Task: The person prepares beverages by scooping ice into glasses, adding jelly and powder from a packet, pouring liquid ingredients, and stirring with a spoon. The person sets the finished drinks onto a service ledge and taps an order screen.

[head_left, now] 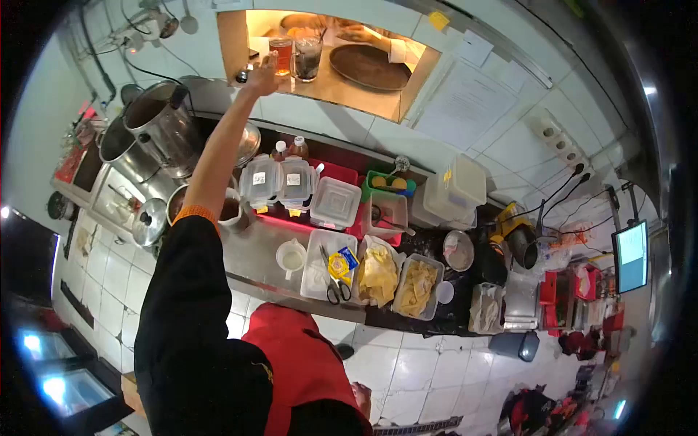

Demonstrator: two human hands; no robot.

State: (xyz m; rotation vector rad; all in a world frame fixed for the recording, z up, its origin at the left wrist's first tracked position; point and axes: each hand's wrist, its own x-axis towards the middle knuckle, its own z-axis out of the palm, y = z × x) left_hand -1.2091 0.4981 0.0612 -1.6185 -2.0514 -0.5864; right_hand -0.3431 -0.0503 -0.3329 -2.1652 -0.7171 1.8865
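Note:
My left hand (pixel 263 78) reaches to the pass-through window, its fingers apart, just below and beside a glass of red-amber drink (pixel 281 55). To the right of that glass stands a mug of dark drink with ice (pixel 307 59). A round brown tray (pixel 370 67) lies farther right on the sill (pixel 327 94). Near the lower middle, beside the red apron (pixel 298 356), my right hand (pixel 361 396) is only partly visible, with its fingers hidden.
Lidded containers (pixel 335 202), scissors (pixel 337 280) and tubs of yellow food (pixel 418 286) stand on the counter (pixel 254 265). Large metal pots (pixel 163 131) are at the left. Behind the window, another person's hand (pixel 356 33) and white sleeve show. A screen (pixel 631 256) hangs at right.

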